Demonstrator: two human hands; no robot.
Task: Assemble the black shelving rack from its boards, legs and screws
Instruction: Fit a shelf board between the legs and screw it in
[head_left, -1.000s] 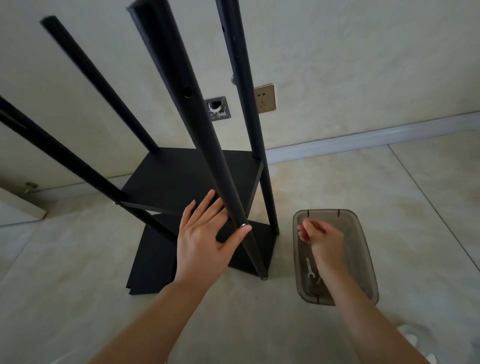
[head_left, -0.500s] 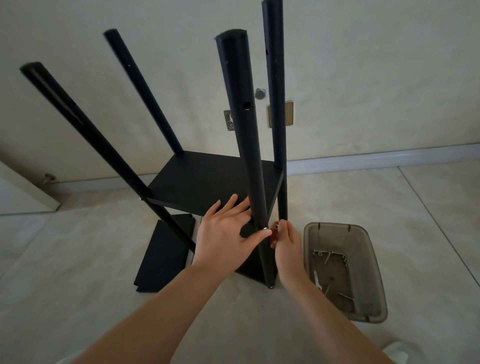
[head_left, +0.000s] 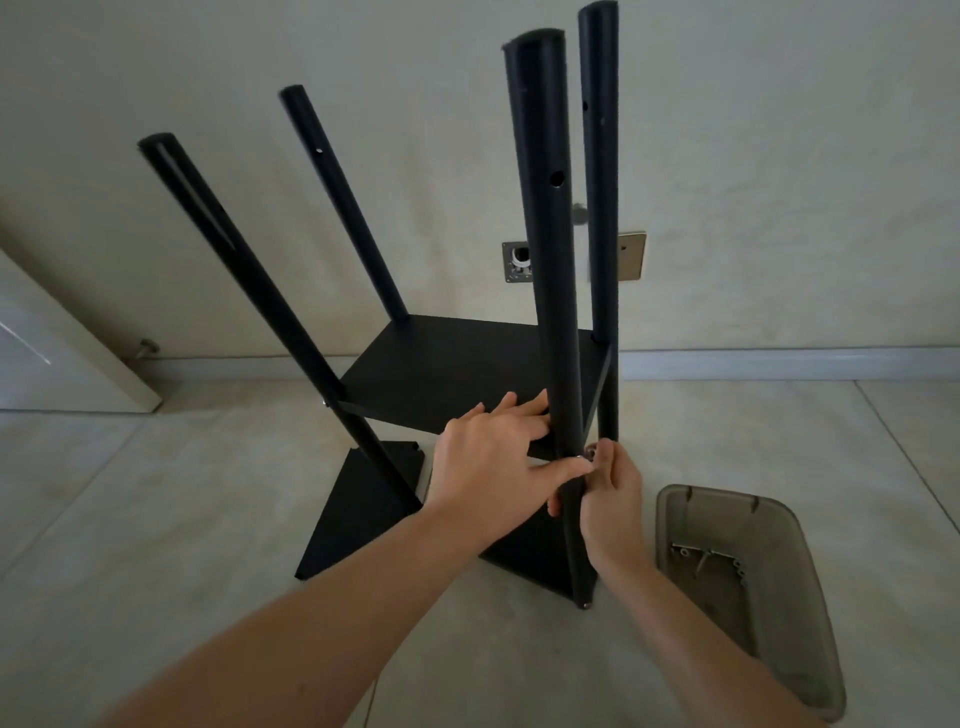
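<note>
Two hands meet at the near leg (head_left: 550, 291): right grip (head_left: 610, 491) pinches a screw (head_left: 589, 453) (left hand (head_left: 491, 462) flat, fingers straight).

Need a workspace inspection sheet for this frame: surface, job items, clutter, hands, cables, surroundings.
Surface: pale tiled floor.
Job's things: black rack, four legs upright, one board fitted; near leg; loose board flat on the floor; tray with screws.
Clutter: nothing seen.
Hands: left hand rests open on the near leg; right hand pinches a small silver screw at that leg.
Cables: nothing seen.
Surroundings: wall socket, open wall box, skirting.
</note>
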